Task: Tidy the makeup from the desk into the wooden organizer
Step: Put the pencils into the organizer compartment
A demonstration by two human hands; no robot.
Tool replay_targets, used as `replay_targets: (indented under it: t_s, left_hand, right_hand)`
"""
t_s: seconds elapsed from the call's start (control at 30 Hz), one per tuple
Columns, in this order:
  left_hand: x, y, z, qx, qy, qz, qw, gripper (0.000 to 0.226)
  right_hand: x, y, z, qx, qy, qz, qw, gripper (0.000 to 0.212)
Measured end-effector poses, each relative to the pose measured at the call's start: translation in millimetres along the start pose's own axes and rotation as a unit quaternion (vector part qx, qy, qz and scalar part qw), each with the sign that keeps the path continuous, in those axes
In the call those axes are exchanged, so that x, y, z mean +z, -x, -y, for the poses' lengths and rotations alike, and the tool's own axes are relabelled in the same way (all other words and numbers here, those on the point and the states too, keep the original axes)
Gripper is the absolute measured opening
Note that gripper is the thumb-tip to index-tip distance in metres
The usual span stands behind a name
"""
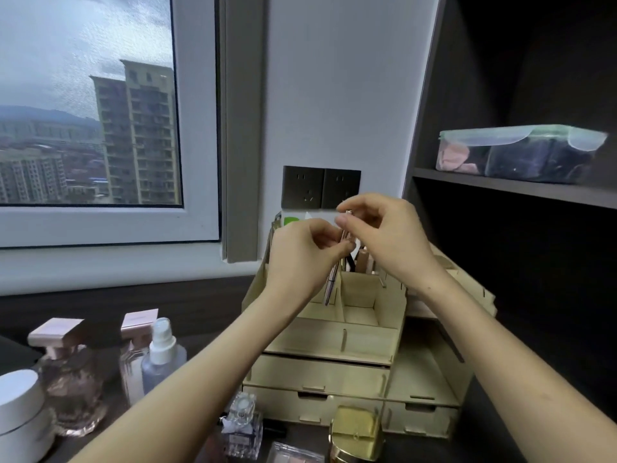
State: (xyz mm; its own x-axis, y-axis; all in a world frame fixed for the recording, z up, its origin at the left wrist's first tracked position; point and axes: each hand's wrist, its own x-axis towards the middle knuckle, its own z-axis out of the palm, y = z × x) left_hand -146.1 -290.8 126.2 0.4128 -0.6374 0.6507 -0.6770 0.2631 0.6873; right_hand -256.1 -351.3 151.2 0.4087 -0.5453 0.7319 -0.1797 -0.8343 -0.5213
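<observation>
A pale wooden organizer [334, 339] with open top compartments and lower drawers stands on the dark desk against the wall. Above its top compartments I hold a slim pinkish-metallic makeup pen [335, 272], nearly upright. My left hand [300, 259] pinches the pen at its middle. My right hand [384, 228] pinches its top end between thumb and fingers. Several other slim sticks [362, 260] stand in a rear compartment, partly hidden behind my hands.
On the desk left stand a white jar [20, 409], a pink-capped perfume bottle [66, 379], a tall pink-capped bottle [135, 342] and a spray bottle [163, 352]. In front lie a small square perfume [243, 426], a gold case [355, 432] and a palette [293, 454]. A lidded box [514, 152] sits on the right shelf.
</observation>
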Motion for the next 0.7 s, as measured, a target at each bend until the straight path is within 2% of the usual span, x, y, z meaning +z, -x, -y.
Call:
replay_targets:
  t_s: [0.13,0.23,0.4,0.47,0.53,0.7]
  left_hand:
    - [-6,0,2,0.008,-0.021,0.018,1.0,0.03]
    - [-22,2,8,0.013,-0.04,-0.025,0.999,0.024]
    - [-54,22,24,0.001,-0.051,-0.056,0.997,0.029]
    - [-64,31,33,-0.008,-0.081,-0.049,0.995,0.027]
    - [-74,40,43,-0.017,-0.107,-0.049,0.993,0.027]
    - [-98,64,52,-0.023,-0.14,-0.056,0.988,0.022]
  right_hand:
    - [-14,-25,-27,0.032,0.004,-0.086,0.996,0.012]
    - [-14,-40,-49,0.048,0.056,-0.131,0.989,0.013]
    - [7,-41,-69,0.051,0.142,-0.075,0.986,0.014]
    - [13,-41,-75,0.068,0.175,-0.008,0.982,0.007]
    - [18,-39,-80,0.083,0.225,0.056,0.969,0.009]
    - [16,-38,-77,0.101,0.323,0.064,0.939,0.017]
